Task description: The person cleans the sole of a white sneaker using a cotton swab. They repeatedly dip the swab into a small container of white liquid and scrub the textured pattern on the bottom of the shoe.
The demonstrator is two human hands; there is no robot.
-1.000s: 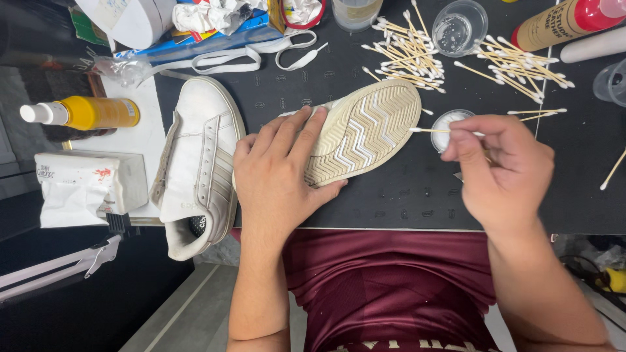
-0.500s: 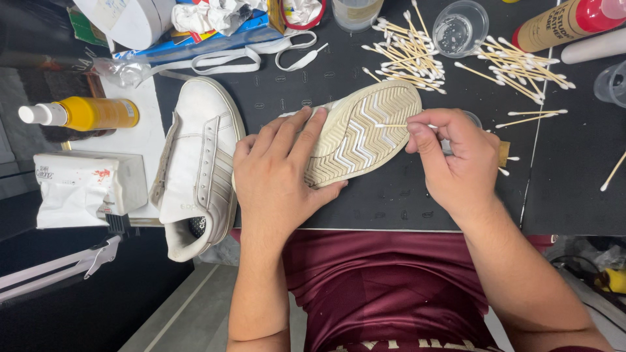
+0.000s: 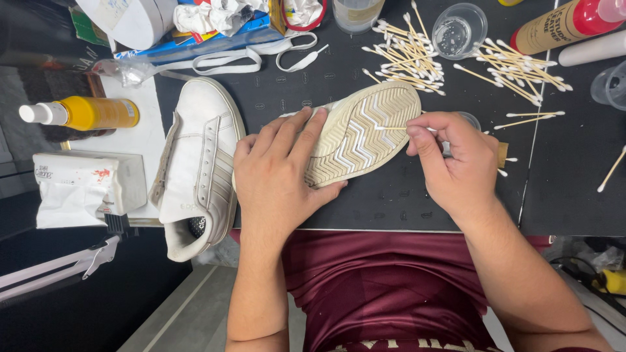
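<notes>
While the black mat (image 3: 391, 202) fills most of the frame's middle, the work on it is plainly sole-cleaning: a white sneaker lies flipped, its zigzag sole (image 3: 365, 133) facing up at centre. Left of it, toward the middle left of the frame, the second white sneaker (image 3: 195, 166) rests on its side, untouched. The left hand (image 3: 280, 176) lies flat over the heel end of the upturned sole, fingers spread and pressing it down rather than curling round it. The right hand (image 3: 456, 163), at centre right, is closed in a fine pinch on a cotton swab (image 3: 391, 128), whose tip sits in a groove near the toe end of the tread. By the look of it, this is the stage of working dirt out of the grooves one by one; moving on would call for light pressure, the tip kept inside the channel, and the shoe held steady. Heaps of swabs (image 3: 407, 55) lie scattered across the upper right, beside a small clear cup (image 3: 458, 29).
</notes>
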